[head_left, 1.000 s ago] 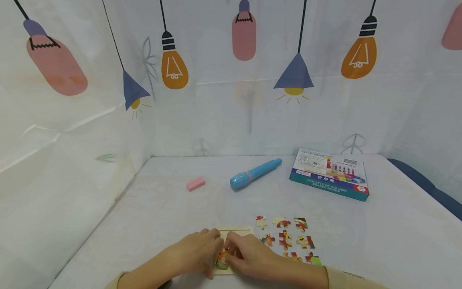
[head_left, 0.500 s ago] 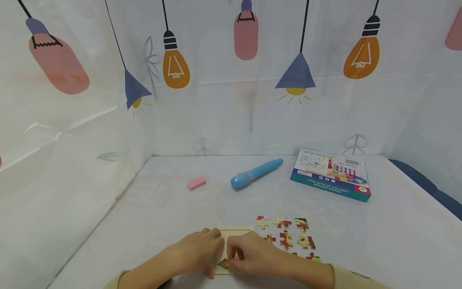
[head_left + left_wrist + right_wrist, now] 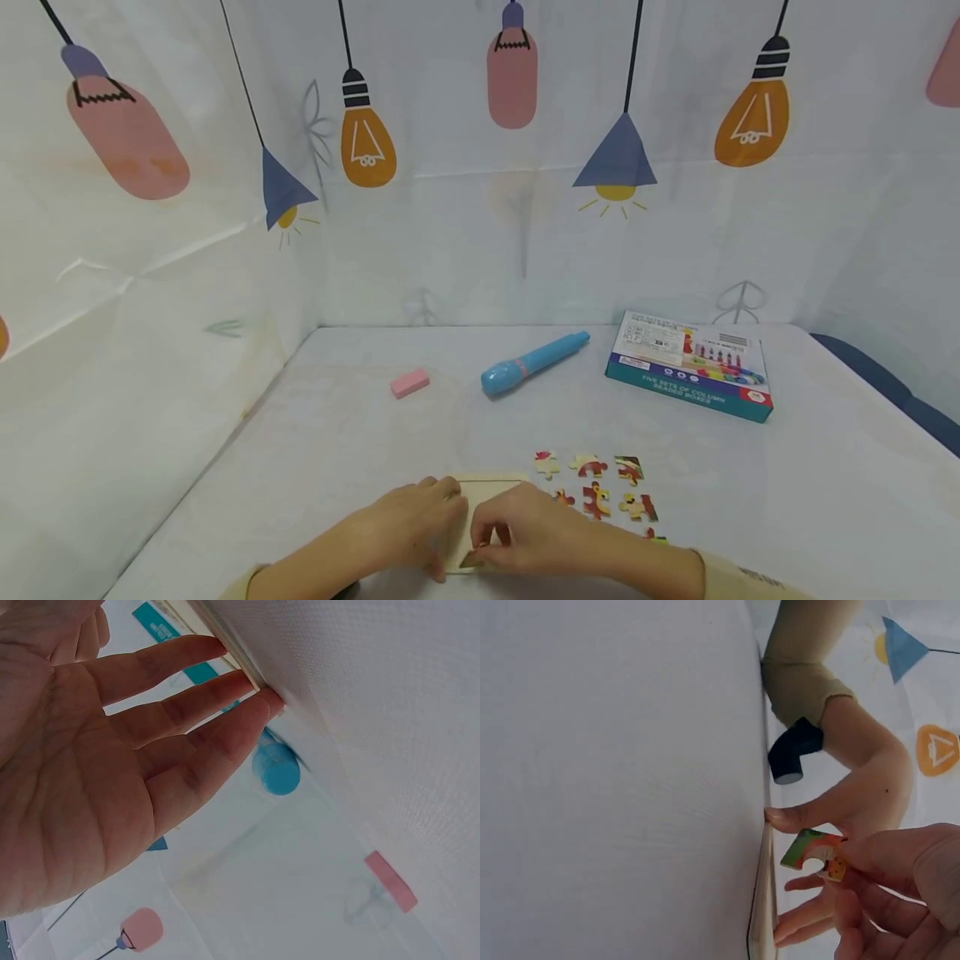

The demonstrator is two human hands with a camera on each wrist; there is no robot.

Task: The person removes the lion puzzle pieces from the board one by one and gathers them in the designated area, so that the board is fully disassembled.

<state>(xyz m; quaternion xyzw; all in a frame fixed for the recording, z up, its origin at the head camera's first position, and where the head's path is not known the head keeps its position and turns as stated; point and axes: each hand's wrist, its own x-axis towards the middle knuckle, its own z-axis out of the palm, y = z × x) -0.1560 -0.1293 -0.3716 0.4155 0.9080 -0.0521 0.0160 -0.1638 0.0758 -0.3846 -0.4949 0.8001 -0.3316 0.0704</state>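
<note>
My left hand [image 3: 420, 518] rests along the left edge of a shallow pale wooden puzzle tray [image 3: 486, 493]. In the left wrist view its fairly straight fingers [image 3: 180, 660] touch the tray's edge. The right hand [image 3: 528, 532] pinches a jigsaw piece [image 3: 801, 847] between thumb and finger, printed green, orange and yellow. That piece is tilted over the tray's lower left part in the head view. Several loose jigsaw pieces [image 3: 596, 500] lie in rows right of the tray, some hidden behind the right hand.
Farther back lie a pink block [image 3: 409, 383] and a blue microphone-shaped toy [image 3: 534, 364]. A teal-edged box [image 3: 688, 367] lies at the back right. A white sheet printed with lamps [image 3: 465, 225] hangs behind the table, and a dark blue chair [image 3: 870, 371] shows past its right edge.
The jigsaw piece has tipped from showing its picture to nearly edge-on in the head view, with the right hand shifting slightly down and right. The left hand has stayed on the tray.
</note>
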